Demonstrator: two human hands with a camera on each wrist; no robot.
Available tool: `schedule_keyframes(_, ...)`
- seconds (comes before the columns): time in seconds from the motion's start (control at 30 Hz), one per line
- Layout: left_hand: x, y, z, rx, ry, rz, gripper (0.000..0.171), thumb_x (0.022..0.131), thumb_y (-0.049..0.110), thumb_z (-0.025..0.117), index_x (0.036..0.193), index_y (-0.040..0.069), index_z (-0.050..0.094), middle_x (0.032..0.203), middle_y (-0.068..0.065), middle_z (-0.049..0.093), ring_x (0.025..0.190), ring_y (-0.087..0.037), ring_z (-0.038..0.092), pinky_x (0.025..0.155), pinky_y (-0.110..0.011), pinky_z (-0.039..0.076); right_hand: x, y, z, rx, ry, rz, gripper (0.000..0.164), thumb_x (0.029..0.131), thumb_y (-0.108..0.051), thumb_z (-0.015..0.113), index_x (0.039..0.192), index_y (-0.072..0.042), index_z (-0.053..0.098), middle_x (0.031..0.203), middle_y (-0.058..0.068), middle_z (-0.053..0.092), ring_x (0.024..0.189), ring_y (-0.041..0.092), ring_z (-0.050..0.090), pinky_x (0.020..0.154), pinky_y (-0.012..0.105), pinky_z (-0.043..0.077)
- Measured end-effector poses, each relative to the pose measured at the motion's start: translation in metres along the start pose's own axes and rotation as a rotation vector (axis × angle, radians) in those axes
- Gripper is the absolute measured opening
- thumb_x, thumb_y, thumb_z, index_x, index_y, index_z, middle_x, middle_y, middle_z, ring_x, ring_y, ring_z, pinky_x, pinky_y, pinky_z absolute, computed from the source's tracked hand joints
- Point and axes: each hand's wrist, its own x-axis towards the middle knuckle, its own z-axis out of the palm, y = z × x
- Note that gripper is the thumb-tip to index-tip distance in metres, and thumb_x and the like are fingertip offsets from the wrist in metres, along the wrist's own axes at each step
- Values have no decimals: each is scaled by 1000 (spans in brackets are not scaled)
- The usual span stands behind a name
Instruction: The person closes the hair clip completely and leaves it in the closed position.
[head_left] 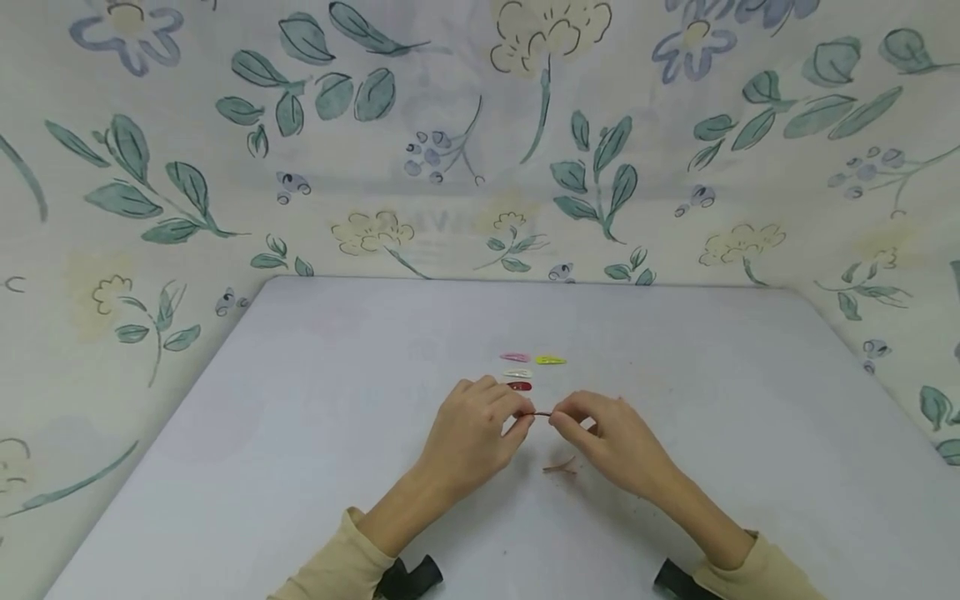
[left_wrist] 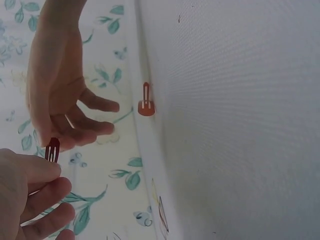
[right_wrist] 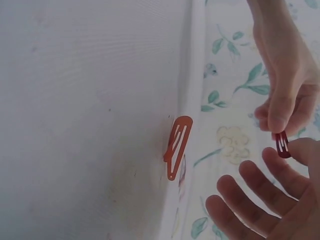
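Note:
Over the table, a dark red snap hair clip [head_left: 542,414] is pinched at one end by my left hand [head_left: 472,425] and at the other by my right hand [head_left: 618,437]. Slots in the held clip [right_wrist: 283,145] show between the fingertips in the right wrist view. My right hand's other fingers [right_wrist: 235,200] spread away from it. On the table below the hands lies an orange-brown snap hair clip [head_left: 558,468], its prongs sprung apart; in the left wrist view this clip [left_wrist: 146,107] stands out against the white surface.
Beyond the hands lie a pink clip [head_left: 515,357], a yellow clip [head_left: 551,361], a white clip [head_left: 517,374] and a red clip [head_left: 519,386], the last close to the left fingers. Floral cloth [head_left: 442,225] rises behind the white table [head_left: 337,358].

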Motion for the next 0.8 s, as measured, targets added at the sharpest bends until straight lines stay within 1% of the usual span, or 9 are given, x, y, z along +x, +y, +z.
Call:
schedule_keyframes(0.1,-1,0,1,1,0,5,11,78,10,80,81,18,73,79,9,70,72,-10,57,67,-28,46,-2,1,0,13,-22,12,21,100,-34,59,101,-16,70,95,-4,72,84,5,64,70,23,54)
schedule_keyframes(0.17,-1,0,0,0,-14,4,9,79,11,79,82,18,73,79,9,70,72,-10,56,67,-28,46,-2,1,1,10,-27,17,20,100,-34,59,100,-17,70,95,-5,71,85,6,64,71,23,54)
schedule_keyframes(0.37,-1,-1,1,2,-39,-8,10,79,13,80,84,19,73,80,10,69,73,-10,57,66,-27,45,1,2,2,11,-47,18,13,97,-27,64,101,-16,69,92,-10,70,87,6,64,71,24,54)
schedule_keyframes(0.5,1,-4,3,9,-52,-13,11,79,14,81,86,19,73,81,9,69,75,-10,58,66,-27,45,4,4,1,18,-75,16,13,95,-24,66,103,-14,69,92,-10,69,86,6,64,72,24,54)
schedule_keyframes(0.67,1,-4,5,4,-78,-16,11,80,16,80,88,19,73,82,9,70,76,-10,58,65,-26,44,5,6,0,11,-97,20,11,94,-21,68,104,-16,68,92,-11,68,87,7,63,72,23,54)
schedule_keyframes(0.8,2,-5,5,3,-98,-28,11,80,16,80,88,19,73,81,9,69,75,-10,58,64,-26,44,7,8,0,-11,-98,3,11,94,-20,69,104,-17,68,92,-11,68,87,6,63,72,24,54)
